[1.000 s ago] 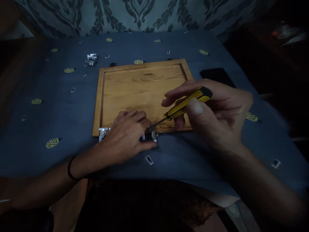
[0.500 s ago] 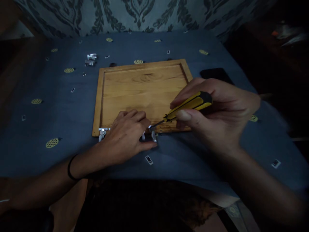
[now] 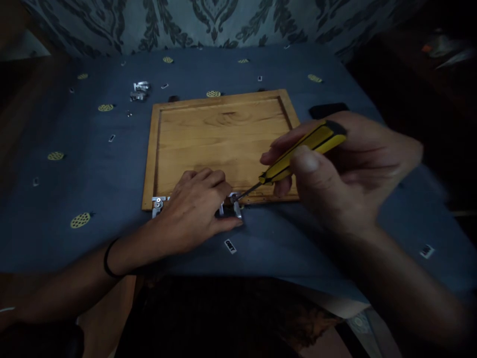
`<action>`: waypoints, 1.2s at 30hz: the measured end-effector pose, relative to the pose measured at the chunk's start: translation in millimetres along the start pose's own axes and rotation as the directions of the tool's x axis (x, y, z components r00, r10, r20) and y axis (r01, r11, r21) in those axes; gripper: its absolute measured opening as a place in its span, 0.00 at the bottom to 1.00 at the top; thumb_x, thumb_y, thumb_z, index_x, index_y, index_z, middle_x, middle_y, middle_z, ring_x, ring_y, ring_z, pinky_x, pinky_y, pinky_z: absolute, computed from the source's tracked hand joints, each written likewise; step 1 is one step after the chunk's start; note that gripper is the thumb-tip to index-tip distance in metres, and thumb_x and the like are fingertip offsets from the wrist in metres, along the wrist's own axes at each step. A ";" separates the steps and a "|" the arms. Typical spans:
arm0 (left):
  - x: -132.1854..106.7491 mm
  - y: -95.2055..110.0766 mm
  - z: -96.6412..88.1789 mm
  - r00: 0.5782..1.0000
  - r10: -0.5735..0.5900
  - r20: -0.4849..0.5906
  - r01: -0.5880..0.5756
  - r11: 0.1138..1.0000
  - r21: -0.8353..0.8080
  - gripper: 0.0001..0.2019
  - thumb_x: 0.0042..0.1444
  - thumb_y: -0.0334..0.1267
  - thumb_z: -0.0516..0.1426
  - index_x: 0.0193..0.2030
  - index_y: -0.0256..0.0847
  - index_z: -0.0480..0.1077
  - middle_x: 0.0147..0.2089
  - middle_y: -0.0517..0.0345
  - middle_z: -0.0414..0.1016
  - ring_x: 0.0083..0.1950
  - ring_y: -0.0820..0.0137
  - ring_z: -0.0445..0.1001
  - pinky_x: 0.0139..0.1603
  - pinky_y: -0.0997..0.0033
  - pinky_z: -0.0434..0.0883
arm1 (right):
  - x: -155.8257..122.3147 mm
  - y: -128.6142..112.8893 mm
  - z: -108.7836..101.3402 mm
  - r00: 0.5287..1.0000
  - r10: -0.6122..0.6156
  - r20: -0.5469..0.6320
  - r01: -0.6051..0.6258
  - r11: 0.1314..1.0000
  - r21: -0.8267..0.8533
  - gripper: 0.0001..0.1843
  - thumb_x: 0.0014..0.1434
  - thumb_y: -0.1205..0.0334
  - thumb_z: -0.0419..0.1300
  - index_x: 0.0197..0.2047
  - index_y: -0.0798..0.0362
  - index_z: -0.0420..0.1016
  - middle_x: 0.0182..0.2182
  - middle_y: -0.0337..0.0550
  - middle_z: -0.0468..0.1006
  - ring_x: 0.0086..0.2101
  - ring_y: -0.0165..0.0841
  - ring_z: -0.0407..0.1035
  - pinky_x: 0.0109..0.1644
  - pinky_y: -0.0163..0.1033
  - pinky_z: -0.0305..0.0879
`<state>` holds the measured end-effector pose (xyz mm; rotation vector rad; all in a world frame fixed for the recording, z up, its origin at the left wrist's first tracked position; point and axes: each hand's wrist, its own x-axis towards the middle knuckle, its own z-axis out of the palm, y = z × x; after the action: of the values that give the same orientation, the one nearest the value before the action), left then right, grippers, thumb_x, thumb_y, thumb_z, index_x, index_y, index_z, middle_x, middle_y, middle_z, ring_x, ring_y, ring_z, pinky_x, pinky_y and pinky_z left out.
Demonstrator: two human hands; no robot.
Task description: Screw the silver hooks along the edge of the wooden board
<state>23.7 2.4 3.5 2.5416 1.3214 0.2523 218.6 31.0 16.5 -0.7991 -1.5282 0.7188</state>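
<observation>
Silver two-armed metal hinge [image 3: 237, 211] is lying on a rectangular brown wooden board's [image 3: 223, 144] near edge; left hand [image 3: 199, 206], thumb spread, fingertips hidden, is seemingly bracing it while right hand [image 3: 346, 174] is pinching a slim yellow-and-black screwdriver [image 3: 283, 165].

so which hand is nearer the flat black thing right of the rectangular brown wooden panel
Right hand: in front of the black object, partly hiding it; the left hand is farther, at the near edge of the panel.

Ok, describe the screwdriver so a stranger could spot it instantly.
Find the wooden panel on the blue cloth. At its near right corner, the right hand holds the screwdriver, pointed down at a metal fitting. Only it has a yellow-and-black handle.
</observation>
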 end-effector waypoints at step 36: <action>-1.0 0.9 -0.5 1.000 -0.001 -0.001 0.001 1.000 0.004 0.17 0.62 0.49 0.66 0.48 0.38 0.76 0.48 0.51 0.77 0.53 0.54 0.74 0.54 0.53 0.69 | 3.7 -5.5 -9.6 0.976 0.038 0.214 -0.026 0.998 -0.061 0.04 0.59 0.59 0.72 0.40 0.41 0.86 0.35 0.37 0.86 0.30 0.35 0.80 0.26 0.40 0.77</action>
<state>23.7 1.2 4.2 2.5447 1.3243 0.2514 227.5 30.8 24.1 -0.8111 -1.7405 0.8089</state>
